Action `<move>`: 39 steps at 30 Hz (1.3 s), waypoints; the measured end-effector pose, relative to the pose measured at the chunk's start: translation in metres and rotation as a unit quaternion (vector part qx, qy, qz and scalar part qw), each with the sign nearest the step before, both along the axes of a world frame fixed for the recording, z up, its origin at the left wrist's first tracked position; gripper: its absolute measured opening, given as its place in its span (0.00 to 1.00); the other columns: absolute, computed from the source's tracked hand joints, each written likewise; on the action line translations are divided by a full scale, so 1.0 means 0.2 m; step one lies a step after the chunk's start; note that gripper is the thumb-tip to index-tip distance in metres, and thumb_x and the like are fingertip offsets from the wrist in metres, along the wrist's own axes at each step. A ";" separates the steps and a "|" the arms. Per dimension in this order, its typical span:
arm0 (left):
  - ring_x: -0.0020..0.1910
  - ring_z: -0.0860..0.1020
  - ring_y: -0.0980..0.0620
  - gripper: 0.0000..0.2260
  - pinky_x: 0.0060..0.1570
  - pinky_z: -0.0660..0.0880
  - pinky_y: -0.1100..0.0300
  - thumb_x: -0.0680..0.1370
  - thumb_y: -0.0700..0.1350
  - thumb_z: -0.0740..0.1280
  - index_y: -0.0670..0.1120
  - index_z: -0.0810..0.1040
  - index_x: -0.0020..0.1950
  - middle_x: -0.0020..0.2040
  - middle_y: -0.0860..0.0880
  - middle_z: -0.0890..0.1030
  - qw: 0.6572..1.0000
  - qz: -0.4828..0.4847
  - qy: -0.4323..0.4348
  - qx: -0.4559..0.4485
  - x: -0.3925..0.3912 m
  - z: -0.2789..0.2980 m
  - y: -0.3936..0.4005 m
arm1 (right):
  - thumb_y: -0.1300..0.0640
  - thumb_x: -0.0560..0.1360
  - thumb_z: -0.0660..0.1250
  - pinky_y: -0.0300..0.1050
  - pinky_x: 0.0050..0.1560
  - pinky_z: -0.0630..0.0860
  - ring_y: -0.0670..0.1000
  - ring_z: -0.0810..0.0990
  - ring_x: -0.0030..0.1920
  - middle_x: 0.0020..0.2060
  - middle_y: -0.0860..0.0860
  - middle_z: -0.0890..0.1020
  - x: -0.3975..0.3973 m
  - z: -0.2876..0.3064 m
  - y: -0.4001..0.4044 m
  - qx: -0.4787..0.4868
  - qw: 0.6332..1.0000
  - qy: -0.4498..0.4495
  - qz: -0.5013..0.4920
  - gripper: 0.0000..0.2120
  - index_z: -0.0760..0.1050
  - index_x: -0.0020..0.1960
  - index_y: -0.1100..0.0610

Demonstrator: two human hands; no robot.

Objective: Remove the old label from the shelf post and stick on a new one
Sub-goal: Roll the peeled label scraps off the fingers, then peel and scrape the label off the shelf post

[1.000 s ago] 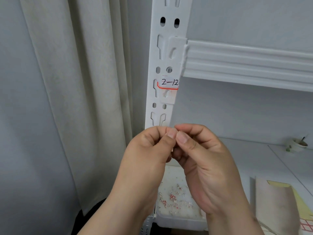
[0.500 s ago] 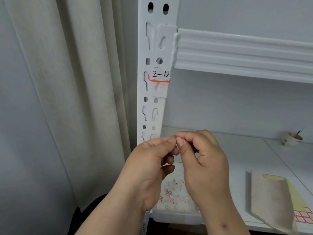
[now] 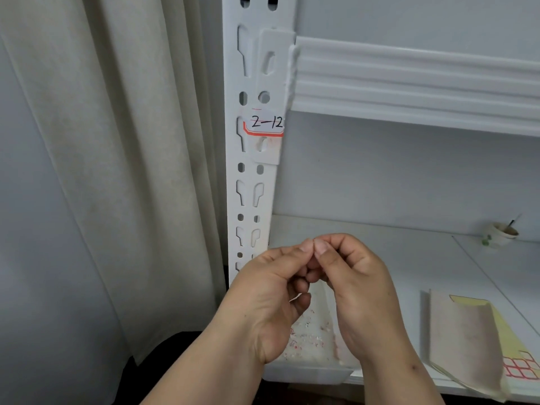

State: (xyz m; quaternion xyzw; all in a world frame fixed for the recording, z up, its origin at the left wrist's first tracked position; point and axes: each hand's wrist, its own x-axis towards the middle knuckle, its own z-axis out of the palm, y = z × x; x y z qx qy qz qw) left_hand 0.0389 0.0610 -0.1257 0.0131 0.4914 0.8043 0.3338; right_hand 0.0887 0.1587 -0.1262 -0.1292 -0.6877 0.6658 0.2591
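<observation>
Both hands were held together low in the scene, in front of the lower shelf board [image 3: 380,258]. The left hand [image 3: 268,299] and the right hand [image 3: 359,287] met thumb tip to thumb tip, fingers curled inward. They appeared to pinch something very small between them; the item itself was hidden, so I could not tell what it was, or whether it was a peeled scrap or a fresh sticker.

The task's thing, a white paper label with a red border and handwritten "2-12" [image 3: 266,124], sat stuck on the white perforated metal shelf post [image 3: 251,176], just below the joint with the upper white ribbed shelf beam [image 3: 409,80]. Its long axis ran horizontally across the post face. A faint red trace showed just above it.

Key relation: the label lay well above the fingers and slightly to the left, farther from the camera. Neither hand touched the post. The left hand was on the post's side and judged nearer to it.

Small red and white scraps [image 3: 306,337] lay on the near left corner of the shelf. A red-gridded sheet of blank stickers [image 3: 521,368] lay at the near right, partly under a beige paper envelope [image 3: 461,343]. A small paper cup [image 3: 499,233] stood far right.

Judgement: whether this label is old or new cannot be settled from the view.
</observation>
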 end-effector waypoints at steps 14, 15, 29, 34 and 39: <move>0.25 0.71 0.57 0.11 0.33 0.69 0.64 0.81 0.46 0.65 0.44 0.79 0.41 0.28 0.52 0.76 0.965 -0.053 0.159 -0.201 -0.01 -0.10 -0.04 | 0.57 0.76 0.65 0.42 0.34 0.73 0.49 0.78 0.35 0.35 0.50 0.82 -0.17 -0.27 0.09 0.150 0.956 -0.242 -0.064 0.07 0.74 0.38 0.55; 0.26 0.71 0.57 0.11 0.33 0.70 0.64 0.81 0.46 0.66 0.45 0.80 0.40 0.28 0.52 0.76 0.964 -0.055 0.163 -0.205 -0.01 -0.11 -0.04 | 0.60 0.76 0.64 0.40 0.35 0.73 0.49 0.79 0.37 0.37 0.50 0.82 -0.18 -0.29 0.10 0.167 0.951 -0.253 -0.062 0.06 0.76 0.41 0.53; 0.28 0.73 0.58 0.10 0.34 0.71 0.66 0.80 0.47 0.66 0.48 0.82 0.40 0.30 0.55 0.78 0.957 -0.076 0.189 -0.209 -0.06 -0.14 -0.12 | 0.57 0.77 0.63 0.41 0.36 0.73 0.48 0.77 0.37 0.36 0.48 0.79 -0.22 -0.37 0.09 0.334 0.888 -0.287 -0.131 0.03 0.74 0.46 0.54; 0.28 0.73 0.59 0.10 0.33 0.71 0.68 0.80 0.47 0.67 0.47 0.81 0.40 0.29 0.55 0.78 0.955 -0.077 0.199 -0.207 -0.06 -0.13 -0.14 | 0.56 0.76 0.65 0.43 0.36 0.74 0.48 0.77 0.36 0.35 0.48 0.79 -0.21 -0.33 0.06 0.339 0.888 -0.278 -0.139 0.04 0.74 0.43 0.53; 0.30 0.72 0.57 0.09 0.35 0.71 0.63 0.76 0.49 0.71 0.48 0.79 0.37 0.29 0.55 0.77 0.936 -0.050 0.271 -0.218 -0.05 -0.02 -0.18 | 0.55 0.77 0.65 0.41 0.37 0.73 0.47 0.79 0.37 0.34 0.45 0.81 -0.19 -0.18 0.00 0.237 0.949 -0.162 -0.132 0.09 0.76 0.39 0.49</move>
